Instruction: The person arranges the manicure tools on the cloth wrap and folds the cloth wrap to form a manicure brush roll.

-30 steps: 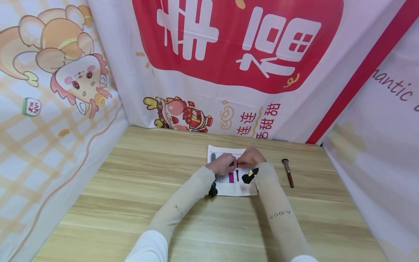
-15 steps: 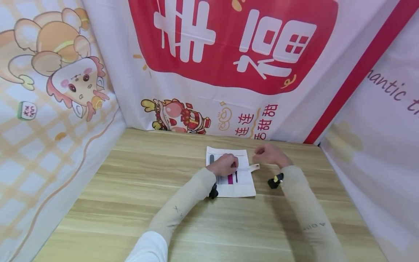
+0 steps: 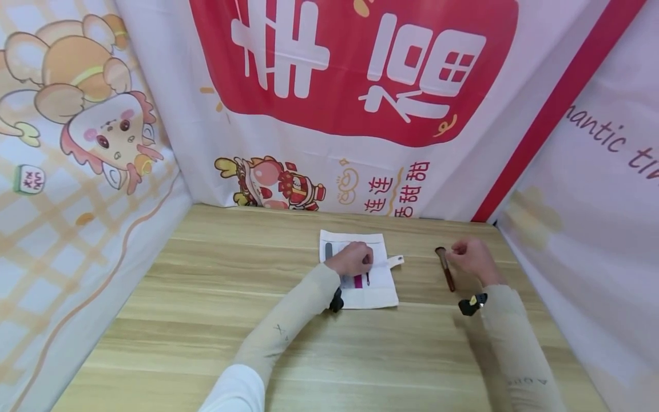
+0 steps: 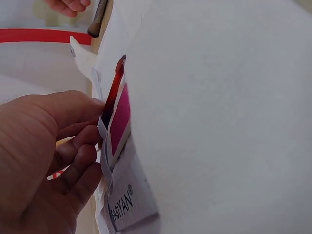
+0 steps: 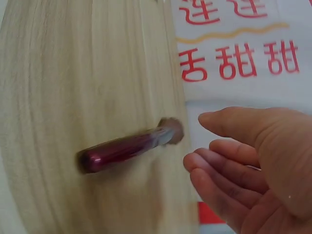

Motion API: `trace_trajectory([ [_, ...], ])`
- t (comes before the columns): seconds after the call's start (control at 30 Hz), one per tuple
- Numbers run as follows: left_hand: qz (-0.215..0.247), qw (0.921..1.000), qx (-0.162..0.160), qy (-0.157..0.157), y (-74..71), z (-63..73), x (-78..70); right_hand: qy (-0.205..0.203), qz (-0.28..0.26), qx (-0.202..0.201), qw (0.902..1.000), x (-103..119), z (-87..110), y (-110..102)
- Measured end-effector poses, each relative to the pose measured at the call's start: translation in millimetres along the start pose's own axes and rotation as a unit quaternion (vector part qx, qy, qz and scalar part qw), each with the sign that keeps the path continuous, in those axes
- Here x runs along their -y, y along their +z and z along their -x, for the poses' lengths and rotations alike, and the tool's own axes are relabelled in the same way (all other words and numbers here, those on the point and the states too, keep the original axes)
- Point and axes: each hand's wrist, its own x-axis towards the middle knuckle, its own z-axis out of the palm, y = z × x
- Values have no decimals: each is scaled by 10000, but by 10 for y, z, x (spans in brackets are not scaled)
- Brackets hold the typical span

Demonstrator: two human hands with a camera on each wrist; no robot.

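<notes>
A white cloth brush pouch (image 3: 380,297) lies spread on the table. My left hand (image 3: 353,259) is over its middle; in the left wrist view, thumb and fingers pinch the pocket's edge (image 4: 103,127). A slim reddish-brown handle (image 4: 115,87) sticks out of that pocket beside a magenta-printed card (image 4: 120,122). To the right of the pouch, a makeup brush (image 3: 445,272) with a dark red handle lies on the wood, bristles pointing away from me. My right hand (image 3: 473,258) hovers beside the bristle end, thumb and fingers apart around nothing in the right wrist view (image 5: 248,165).
A small strap with a snap (image 3: 396,261) juts from the pouch's right side. The wooden table (image 3: 216,297) meets a printed cloth backdrop (image 3: 340,143) at the back, with further printed cloths at left and right.
My right hand has left the pouch and moved right to the makeup brush, uncovering the snap strap. My left hand has stayed on the pouch.
</notes>
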Motion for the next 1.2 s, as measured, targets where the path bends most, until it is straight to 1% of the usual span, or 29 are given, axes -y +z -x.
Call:
trace_trajectory([
  [0.1,44,10000,27,-84,-9,14,-1,269,25,136,9995,-83,15,41],
  [0.3,127,9997,71,-207,-25,14,-42,946,-25,799,9923,-118,-19,94],
  [0.47,277,9988,156,-370,-17,-16,-23,1123,119,1284,9853,-85,-88,66],
  [0.57,340,9984,164,-427,-10,-28,1,1211,80,1585,9799,-57,-146,55],
  [0.67,405,9979,176,-474,-5,-34,15,1336,35,1759,9753,-23,-203,47],
  [0.77,434,9979,148,-462,-11,-29,20,1408,-4,1751,9744,32,-280,31],
  [0.9,416,9983,70,-414,-15,-30,24,1252,-122,1548,9799,202,-394,-34],
  [1.07,418,9983,25,-415,-9,-25,21,1060,-310,1330,9849,535,-556,-84],
  [1.2,473,9979,30,-440,-4,-11,17,805,-471,1041,9902,827,-664,-3],
])
